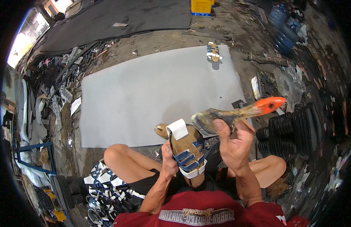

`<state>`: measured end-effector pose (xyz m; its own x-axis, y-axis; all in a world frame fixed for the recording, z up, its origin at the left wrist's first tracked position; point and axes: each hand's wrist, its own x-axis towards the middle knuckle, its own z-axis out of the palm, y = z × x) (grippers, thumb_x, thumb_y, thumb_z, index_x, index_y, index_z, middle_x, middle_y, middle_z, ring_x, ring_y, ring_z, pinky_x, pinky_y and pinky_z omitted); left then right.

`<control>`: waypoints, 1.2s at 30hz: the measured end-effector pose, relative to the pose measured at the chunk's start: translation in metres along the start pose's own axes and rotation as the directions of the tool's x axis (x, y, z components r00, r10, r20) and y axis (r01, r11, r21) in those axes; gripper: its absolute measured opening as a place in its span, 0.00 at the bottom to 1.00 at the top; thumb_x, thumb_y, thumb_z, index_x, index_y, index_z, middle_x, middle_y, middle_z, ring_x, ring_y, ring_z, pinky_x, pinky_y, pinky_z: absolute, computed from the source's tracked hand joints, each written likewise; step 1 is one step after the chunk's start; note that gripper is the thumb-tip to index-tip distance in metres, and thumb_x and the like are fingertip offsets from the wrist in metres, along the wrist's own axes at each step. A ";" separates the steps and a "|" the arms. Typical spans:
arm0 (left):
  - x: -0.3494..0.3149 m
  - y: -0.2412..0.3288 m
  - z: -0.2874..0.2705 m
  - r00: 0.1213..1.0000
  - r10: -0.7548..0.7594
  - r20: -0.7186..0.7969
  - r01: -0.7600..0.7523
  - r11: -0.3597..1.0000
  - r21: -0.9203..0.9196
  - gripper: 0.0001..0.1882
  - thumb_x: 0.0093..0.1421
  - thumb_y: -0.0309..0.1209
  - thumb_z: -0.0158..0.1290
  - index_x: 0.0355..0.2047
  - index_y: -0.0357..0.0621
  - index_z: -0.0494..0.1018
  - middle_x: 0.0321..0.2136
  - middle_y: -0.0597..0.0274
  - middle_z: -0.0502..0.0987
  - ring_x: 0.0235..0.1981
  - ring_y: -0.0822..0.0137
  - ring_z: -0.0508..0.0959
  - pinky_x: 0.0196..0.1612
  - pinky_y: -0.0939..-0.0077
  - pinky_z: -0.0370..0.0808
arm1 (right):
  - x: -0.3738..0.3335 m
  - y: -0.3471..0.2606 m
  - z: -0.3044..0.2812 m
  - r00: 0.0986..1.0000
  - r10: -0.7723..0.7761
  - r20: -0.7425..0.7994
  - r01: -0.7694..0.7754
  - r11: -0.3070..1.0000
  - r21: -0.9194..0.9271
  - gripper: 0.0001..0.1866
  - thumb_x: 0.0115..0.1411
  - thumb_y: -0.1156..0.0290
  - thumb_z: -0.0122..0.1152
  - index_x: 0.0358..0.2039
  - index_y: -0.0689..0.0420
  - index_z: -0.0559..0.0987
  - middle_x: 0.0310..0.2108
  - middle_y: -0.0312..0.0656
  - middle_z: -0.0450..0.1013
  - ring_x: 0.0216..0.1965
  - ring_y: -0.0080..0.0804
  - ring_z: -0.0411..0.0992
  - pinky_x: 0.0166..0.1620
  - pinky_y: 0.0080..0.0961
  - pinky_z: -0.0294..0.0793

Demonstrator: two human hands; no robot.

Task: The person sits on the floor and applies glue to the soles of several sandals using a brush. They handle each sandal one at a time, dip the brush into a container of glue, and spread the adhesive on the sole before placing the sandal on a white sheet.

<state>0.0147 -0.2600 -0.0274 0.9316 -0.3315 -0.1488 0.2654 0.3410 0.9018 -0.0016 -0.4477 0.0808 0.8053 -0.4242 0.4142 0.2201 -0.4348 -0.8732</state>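
Observation:
My left hand [168,162] is closed on a sandal upper strapped round a shoe last, held in front of my chest. Its brown sole [187,148] faces up, crossed by blue strap ends and white straps. A rounded brown tip of a last [160,131] sticks out just beyond my left fingers. My right hand [236,145] grips a glue-caked brush [236,115] with an orange handle end pointing right. The brush head lies close to the sandal's far end; I cannot tell whether they touch.
A grey sheet [145,98] lies ahead, bearing another strapped last [213,52] at its far right. Stacked black soles [292,130] are at my right; a pile of strapped uppers [107,193] is at my left. Blue water jugs [285,38] and a yellow crate [200,7] stand farther off.

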 end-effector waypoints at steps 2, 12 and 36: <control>0.000 -0.005 -0.009 1.000 0.005 0.014 -0.004 0.997 -0.075 0.45 0.70 0.66 0.41 0.59 0.28 0.71 0.49 0.50 0.82 0.47 0.65 0.83 0.52 0.68 0.81 | -0.006 -0.003 -0.006 0.997 0.051 0.066 -0.048 0.998 -0.040 0.10 0.67 0.71 0.67 0.38 0.68 0.84 0.35 0.43 0.80 0.36 0.26 0.76 0.42 0.25 0.75; 0.004 0.008 -0.011 0.990 -0.094 0.107 0.093 0.996 0.009 0.38 0.76 0.58 0.34 0.59 0.31 0.72 0.51 0.53 0.81 0.48 0.67 0.81 0.51 0.70 0.79 | 0.010 0.006 -0.009 0.984 -0.093 0.152 0.104 0.993 -0.062 0.11 0.67 0.68 0.67 0.40 0.64 0.85 0.36 0.46 0.82 0.36 0.34 0.76 0.46 0.36 0.73; 0.016 0.022 -0.013 0.842 -0.539 0.027 0.536 0.827 -0.169 0.38 0.74 0.63 0.36 0.61 0.41 0.72 0.47 0.51 0.83 0.42 0.61 0.86 0.42 0.66 0.86 | 0.029 0.058 -0.017 0.831 -0.278 0.481 0.332 0.943 -0.030 0.09 0.62 0.72 0.71 0.40 0.62 0.84 0.36 0.45 0.81 0.37 0.43 0.77 0.48 0.38 0.73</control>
<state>0.0388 -0.2464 -0.0151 0.6343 -0.4864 -0.6009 0.7605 0.2531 0.5980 0.0255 -0.4983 0.0468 0.8733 0.1503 0.4633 0.4585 -0.5750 -0.6776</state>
